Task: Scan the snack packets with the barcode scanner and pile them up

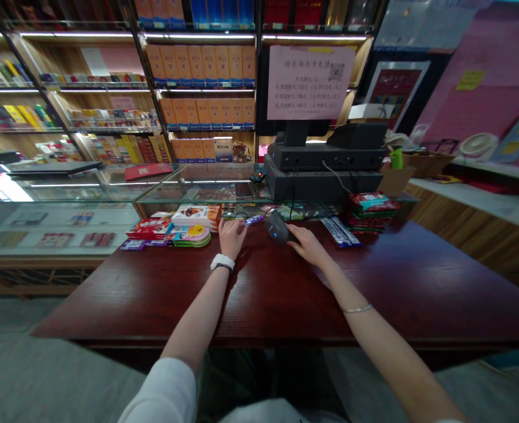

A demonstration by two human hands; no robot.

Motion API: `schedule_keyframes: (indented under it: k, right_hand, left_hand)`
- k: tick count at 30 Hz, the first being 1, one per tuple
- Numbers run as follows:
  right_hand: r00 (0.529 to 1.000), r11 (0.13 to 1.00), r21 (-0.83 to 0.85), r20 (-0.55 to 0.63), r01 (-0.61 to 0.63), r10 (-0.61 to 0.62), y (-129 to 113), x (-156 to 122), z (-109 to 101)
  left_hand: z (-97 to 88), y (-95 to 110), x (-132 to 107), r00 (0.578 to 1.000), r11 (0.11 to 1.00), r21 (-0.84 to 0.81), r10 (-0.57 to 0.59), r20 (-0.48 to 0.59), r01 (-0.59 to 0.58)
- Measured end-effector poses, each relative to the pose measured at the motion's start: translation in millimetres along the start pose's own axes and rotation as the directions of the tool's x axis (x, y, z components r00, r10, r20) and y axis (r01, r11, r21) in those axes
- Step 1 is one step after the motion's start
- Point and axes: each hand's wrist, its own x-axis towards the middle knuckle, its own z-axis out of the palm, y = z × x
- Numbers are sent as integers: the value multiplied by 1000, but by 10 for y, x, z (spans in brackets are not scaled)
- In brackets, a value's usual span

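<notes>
Scanner (277, 228) was at 12 o'clock over the desk (277, 294), gripped in the right hand (302, 242), beside the purple packet (254, 220). Left hand (232, 237) met the packet's end; pinch could not be told. Scans done or left: not discernible. Boxes (195, 215) at 10, sachets (374, 202) at 2, bounded movement; open room lay toward 6, to the near edge.

And it's one scanner (277, 228), only one, over one dark-red table (268, 294)! Purple packets (254, 220), three in view: two together at left, one apart! Red packets (371, 220) at right, one stack, too overlapped to count! One QR code (337, 72), one white wristband (222, 262), one bangle (357, 309), one fan (478, 146)
</notes>
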Motion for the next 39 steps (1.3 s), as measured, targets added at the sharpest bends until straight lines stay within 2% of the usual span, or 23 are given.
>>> schedule_keyframes:
  k: [6,14,30,39]
  right_hand:
    - [995,988,141,55,71,-79,-200,24,29]
    - [991,982,169,93,82,-99,-304,27,25]
    - [990,982,169,97,86,-103,-327,31,1]
    - [995,995,84,79,56,-63,-182,24,37]
  left_hand:
    - [-49,-115,26,1000,999,41,6,-12,-6]
    - [-26,-215,40,998,998,23,-58,-10,58]
    - [-35,-210,42,995,995,12,-95,11,95]
    - [-48,-127,21,999,999,18,-34,23,34]
